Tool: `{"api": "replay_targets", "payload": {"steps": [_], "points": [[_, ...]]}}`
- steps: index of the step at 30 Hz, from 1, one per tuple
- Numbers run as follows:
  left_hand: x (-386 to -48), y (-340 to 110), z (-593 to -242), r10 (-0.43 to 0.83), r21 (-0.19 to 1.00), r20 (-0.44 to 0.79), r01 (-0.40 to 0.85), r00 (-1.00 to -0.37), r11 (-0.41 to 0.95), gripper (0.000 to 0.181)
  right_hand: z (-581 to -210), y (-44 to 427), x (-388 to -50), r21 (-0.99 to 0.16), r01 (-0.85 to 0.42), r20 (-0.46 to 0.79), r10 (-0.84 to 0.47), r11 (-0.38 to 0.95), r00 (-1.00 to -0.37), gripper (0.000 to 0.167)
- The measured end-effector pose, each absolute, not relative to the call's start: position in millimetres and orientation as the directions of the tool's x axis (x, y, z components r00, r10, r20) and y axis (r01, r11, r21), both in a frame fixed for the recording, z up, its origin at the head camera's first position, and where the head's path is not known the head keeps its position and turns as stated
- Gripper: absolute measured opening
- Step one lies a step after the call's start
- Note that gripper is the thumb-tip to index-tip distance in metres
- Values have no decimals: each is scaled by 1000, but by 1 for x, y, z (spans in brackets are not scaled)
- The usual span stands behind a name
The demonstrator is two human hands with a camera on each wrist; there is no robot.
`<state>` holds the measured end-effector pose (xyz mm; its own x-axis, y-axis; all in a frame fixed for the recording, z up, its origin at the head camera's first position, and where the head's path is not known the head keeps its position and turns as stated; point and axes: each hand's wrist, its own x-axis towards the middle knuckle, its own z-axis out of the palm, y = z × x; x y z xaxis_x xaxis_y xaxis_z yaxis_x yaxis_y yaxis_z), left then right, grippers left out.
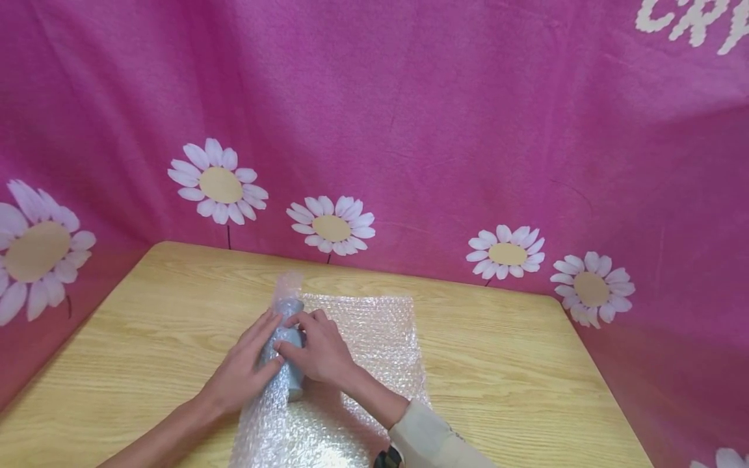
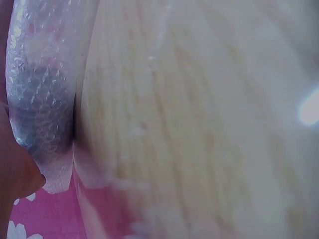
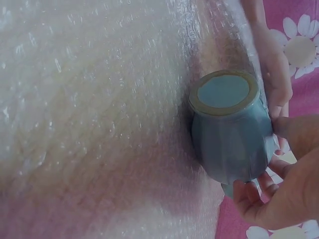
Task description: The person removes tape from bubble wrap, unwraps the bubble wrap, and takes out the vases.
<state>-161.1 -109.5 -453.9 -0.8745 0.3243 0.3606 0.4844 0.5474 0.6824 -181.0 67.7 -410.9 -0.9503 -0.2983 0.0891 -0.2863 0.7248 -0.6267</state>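
A blue-grey glazed ceramic vase lies on its side on a sheet of bubble wrap, its unglazed base ring facing the right wrist camera. One edge of the wrap is folded up over the vase's left side. My left hand holds that fold against the vase, fingers along it and thumb lower down. From the other side my right hand grips the vase with thumb and fingers near its narrower part. In the left wrist view the vase shows dimly through the bubble wrap.
The sheet spreads to the right and toward me over a wooden table. A pink cloth printed with white daisies hangs behind the table and along its sides. A dark watch is on my right wrist.
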Motion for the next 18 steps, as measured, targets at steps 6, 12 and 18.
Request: {"api": "replay_targets", "payload": {"steps": [6,12,18], "points": [[-161,-107,-456,336,653,391,515,-857,555,66,-411,70,-182,-636,-309,104,-318,707,-942,34],[-161,-108,-455,354,647,374,515,-857,562,63,-407,78,-179,-692,-345,115,-375,634,-920,38],[-161,-108,-453,369,637,382,530,-848,560,61,-404,94,-171,-688,-358,91,-415,631,-905,47]]}}
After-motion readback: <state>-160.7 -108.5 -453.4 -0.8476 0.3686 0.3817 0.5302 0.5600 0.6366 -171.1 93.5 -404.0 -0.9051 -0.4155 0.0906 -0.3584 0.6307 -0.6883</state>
